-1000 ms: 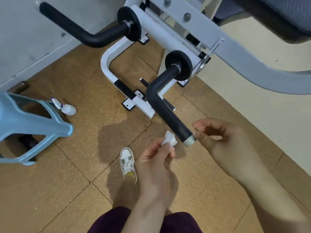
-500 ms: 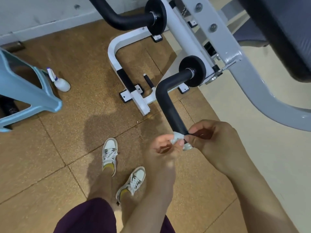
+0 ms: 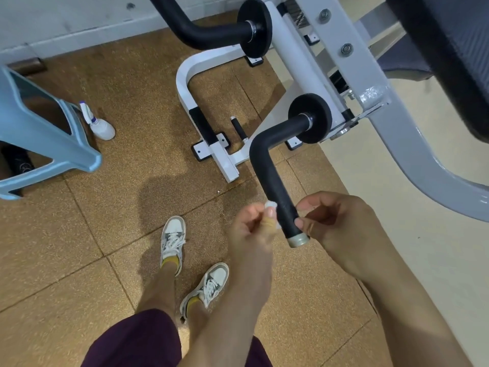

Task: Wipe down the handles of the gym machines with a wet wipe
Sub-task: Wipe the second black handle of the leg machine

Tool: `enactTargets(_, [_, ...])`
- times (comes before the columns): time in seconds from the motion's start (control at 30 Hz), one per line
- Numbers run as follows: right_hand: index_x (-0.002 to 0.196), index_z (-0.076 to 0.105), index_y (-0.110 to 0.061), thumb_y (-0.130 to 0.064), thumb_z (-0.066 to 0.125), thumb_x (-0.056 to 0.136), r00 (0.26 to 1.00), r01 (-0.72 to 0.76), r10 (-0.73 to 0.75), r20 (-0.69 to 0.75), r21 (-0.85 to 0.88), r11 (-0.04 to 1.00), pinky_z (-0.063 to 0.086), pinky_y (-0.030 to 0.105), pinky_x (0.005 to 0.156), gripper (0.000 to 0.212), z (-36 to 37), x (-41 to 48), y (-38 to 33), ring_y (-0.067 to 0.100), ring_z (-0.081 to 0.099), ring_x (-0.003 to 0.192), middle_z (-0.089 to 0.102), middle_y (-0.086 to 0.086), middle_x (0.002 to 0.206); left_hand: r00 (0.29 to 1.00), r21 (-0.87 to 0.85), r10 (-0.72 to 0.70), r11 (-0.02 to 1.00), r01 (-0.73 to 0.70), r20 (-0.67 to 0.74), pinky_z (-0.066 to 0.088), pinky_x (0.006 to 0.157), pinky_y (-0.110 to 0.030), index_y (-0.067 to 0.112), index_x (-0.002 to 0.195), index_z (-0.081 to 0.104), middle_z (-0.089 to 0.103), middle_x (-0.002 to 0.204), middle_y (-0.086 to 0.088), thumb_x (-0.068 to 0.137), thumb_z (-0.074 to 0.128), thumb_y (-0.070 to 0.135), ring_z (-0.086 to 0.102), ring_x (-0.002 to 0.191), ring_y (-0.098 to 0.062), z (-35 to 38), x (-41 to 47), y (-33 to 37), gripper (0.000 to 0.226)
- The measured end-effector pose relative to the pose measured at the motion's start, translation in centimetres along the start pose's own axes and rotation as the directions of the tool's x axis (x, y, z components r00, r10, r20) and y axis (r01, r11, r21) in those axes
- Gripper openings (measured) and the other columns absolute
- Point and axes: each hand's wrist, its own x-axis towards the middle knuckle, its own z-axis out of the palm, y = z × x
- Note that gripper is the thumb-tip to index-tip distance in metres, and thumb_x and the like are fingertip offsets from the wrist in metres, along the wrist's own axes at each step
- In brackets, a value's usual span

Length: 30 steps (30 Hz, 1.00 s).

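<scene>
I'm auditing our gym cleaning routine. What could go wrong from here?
1. The wet wipe is a wad pinched by the left hand against only the left side of the near handle; the rest could get missed.
2. The right hand has bare fingertips at the handle, which may re-soil it.
3. The spray bottle sits on the floor left of the feet; a sidestep might kick it.

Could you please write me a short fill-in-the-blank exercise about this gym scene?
1. The left hand pinches a crumpled white ____.
2. It holds this against the black foam-covered handle, near the handle's ____-capped end.
3. The white spray bottle stands beside the light-blue plastic ____.
Missing: wet wipe; metal; stool.
</scene>
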Motion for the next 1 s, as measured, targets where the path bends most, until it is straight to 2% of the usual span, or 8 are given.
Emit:
enactTargets(0.17, [0.078,0.066,-0.037,-0.026,0.075,0.079,0.999,-0.007,0.007,0.034,-0.004,1.000,0.039,0.022,0.057,0.014,-0.2,0.2,0.0,0.008,0.060,0.062,0.068,-0.007,0.067,0.994,-0.146,-0.108,0.984,0.107,-0.002,0.051,0.080,-0.022,0.013,0.100,0.071,0.073,0.091,0.001,0.080,0.069,0.005,0.067,0.087,-0.010,-0.6,0.6,0.4,0.022])
enactTargets(0.33, [0.080,0.067,-0.033,-0.022,0.074,0.080,0.997,-0.010,0.011,0.081,-0.016,1.000,0.042,0.018,0.055,0.013,-0.5,0.4,-0.4,0.003,0.061,0.059,0.069,-0.010,0.067,0.993,-0.254,-0.115,0.961,0.106,-0.018,0.051,0.068,-0.017,0.013,0.083,0.078,0.075,0.085,0.001,0.069,0.072,0.020,0.068,0.080,-0.005,-0.4,1.8,2.0,0.016])
enactTargets(0.47, [0.079,0.066,-0.030,-0.015,0.075,0.079,0.996,-0.018,0.014,0.093,0.043,0.999,0.042,0.008,0.054,0.017,-0.6,0.2,-0.7,-0.005,0.063,0.057,0.068,-0.019,0.067,0.995,-0.216,-0.069,0.975,0.052,-0.071,0.051,0.064,-0.017,0.012,0.081,0.074,0.073,0.079,0.000,0.063,0.075,0.015,0.066,0.074,-0.008,-0.2,2.6,2.7,0.018])
enactTargets(0.57, [0.084,0.066,-0.036,-0.023,0.073,0.080,0.998,-0.023,0.020,0.065,0.058,0.998,0.042,0.009,0.056,0.016,-0.5,0.5,-1.1,-0.007,0.063,0.064,0.068,-0.019,0.075,0.996,-0.099,-0.061,0.994,0.054,-0.067,0.052,0.069,-0.019,0.018,0.090,0.074,0.074,0.083,0.002,0.071,0.074,0.009,0.068,0.077,-0.009,-0.5,3.0,3.2,0.021])
enactTargets(0.63, [0.097,0.067,-0.037,-0.030,0.069,0.083,1.000,-0.021,0.021,0.003,0.070,0.997,0.040,0.007,0.058,0.016,-0.1,1.1,-1.5,-0.010,0.060,0.073,0.066,-0.020,0.083,0.995,-0.066,-0.067,0.996,0.062,-0.071,0.053,0.071,-0.018,0.019,0.085,0.076,0.076,0.086,-0.002,0.074,0.073,0.003,0.071,0.081,-0.012,-0.5,2.3,3.0,0.019])
enactTargets(0.8, [0.110,0.062,-0.035,-0.032,0.063,0.087,0.998,0.035,-0.033,-0.060,0.035,0.999,0.041,0.013,0.068,0.022,0.8,3.0,-3.3,-0.006,0.059,0.085,0.061,-0.021,0.100,0.994,-0.068,-0.011,0.998,0.003,-0.113,0.054,0.088,-0.028,0.011,0.097,0.074,0.076,0.091,-0.004,0.079,0.070,-0.001,0.071,0.092,-0.015,0.2,4.3,5.5,0.022])
enactTargets(0.87, [0.102,0.059,-0.039,-0.031,0.063,0.088,0.997,0.058,-0.056,-0.061,0.032,0.998,0.041,0.009,0.067,0.017,1.0,3.6,-3.9,-0.005,0.059,0.085,0.060,-0.020,0.101,0.994,-0.038,0.035,0.999,-0.039,-0.106,0.053,0.090,-0.030,0.008,0.100,0.073,0.076,0.092,-0.005,0.079,0.068,-0.004,0.071,0.093,-0.016,0.2,4.7,6.2,0.024])
enactTargets(1.0, [0.110,0.064,-0.035,-0.030,0.061,0.089,0.996,0.064,-0.063,-0.061,0.019,0.998,0.038,0.004,0.069,0.021,1.4,4.0,-4.2,-0.003,0.060,0.086,0.063,-0.021,0.091,0.989,0.067,0.073,0.996,-0.064,-0.133,0.055,0.085,-0.029,0.010,0.097,0.074,0.076,0.091,-0.004,0.078,0.070,-0.004,0.072,0.091,-0.017,0.2,3.7,5.8,0.023])
